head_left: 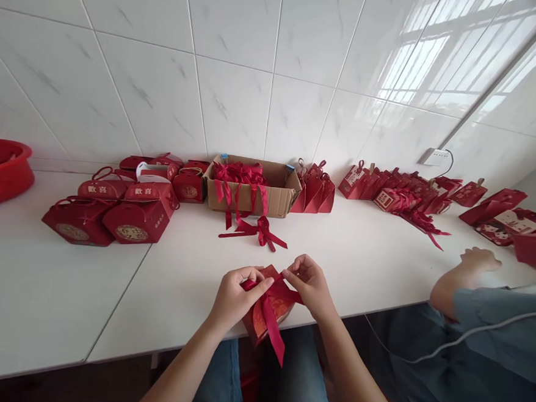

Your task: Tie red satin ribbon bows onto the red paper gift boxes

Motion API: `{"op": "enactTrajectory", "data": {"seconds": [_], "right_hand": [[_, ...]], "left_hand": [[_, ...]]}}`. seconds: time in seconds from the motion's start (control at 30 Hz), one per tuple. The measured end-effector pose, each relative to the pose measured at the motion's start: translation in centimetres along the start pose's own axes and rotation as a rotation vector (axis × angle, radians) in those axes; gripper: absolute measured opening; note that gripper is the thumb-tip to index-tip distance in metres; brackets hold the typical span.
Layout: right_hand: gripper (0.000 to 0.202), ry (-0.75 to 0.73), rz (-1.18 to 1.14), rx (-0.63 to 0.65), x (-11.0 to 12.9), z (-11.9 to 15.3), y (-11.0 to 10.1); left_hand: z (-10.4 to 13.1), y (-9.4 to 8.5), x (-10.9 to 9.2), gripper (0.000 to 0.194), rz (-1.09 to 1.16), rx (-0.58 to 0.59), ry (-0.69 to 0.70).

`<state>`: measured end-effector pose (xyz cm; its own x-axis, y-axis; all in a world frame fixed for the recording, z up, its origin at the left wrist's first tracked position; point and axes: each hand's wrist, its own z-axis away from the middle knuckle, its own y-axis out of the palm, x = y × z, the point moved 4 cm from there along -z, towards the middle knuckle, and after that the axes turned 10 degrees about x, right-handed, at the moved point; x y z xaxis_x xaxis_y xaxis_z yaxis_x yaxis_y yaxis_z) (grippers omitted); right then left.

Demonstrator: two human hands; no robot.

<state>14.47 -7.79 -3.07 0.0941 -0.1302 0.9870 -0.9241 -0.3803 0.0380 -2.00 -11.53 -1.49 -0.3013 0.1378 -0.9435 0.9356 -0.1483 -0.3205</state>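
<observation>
A small red gift box (258,320) with an orange pattern rests at the table's front edge, close to my lap. A dark red satin ribbon (274,327) lies over its top, one tail hanging down the near face and another pointing right. My left hand (239,294) is closed on the ribbon at the box's upper left, thumb pressed over it. With thumb and forefinger, my right hand (307,284) pinches the ribbon at the upper right. Beyond the box, a loose ribbon bow (264,230) lies on the white table.
A cardboard box (250,198) of red ribbons stands by the tiled wall. Finished-looking red boxes (134,213) cluster left, beside a red basin (8,176). More red boxes (314,192) line the right. A co-worker's hand (479,260) rests at far right, near a white cable (479,329).
</observation>
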Motion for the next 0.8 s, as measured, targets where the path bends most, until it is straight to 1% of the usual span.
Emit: {"op": "enactTrajectory", "data": {"seconds": [0.1,0.23,0.37,0.53,0.7,0.8], "right_hand": [[0.034,-0.015,-0.026,-0.018,0.0,-0.1,-0.1],[0.037,-0.018,-0.092,-0.065,-0.4,-0.4,-0.4],[0.039,-0.025,-0.098,-0.074,-0.8,-0.8,-0.8],[0.047,-0.038,-0.074,-0.079,-1.1,-0.9,-1.2],[0.038,-0.037,-0.071,-0.031,-0.5,-0.7,-1.0],[0.029,-0.017,-0.05,0.053,0.3,-0.8,-0.7]], "left_hand": [[-0.1,0.3,0.2,0.045,0.001,-0.012,0.014],[0.0,0.5,0.4,0.044,-0.001,-0.019,0.03],[0.2,0.6,0.4,0.043,0.024,0.015,0.025],[0.3,0.6,0.2,0.042,0.037,0.048,0.016],[0.1,0.3,0.0,0.039,-0.002,0.054,0.026],[0.1,0.1,0.0,0.029,-0.051,0.044,0.001]]}}
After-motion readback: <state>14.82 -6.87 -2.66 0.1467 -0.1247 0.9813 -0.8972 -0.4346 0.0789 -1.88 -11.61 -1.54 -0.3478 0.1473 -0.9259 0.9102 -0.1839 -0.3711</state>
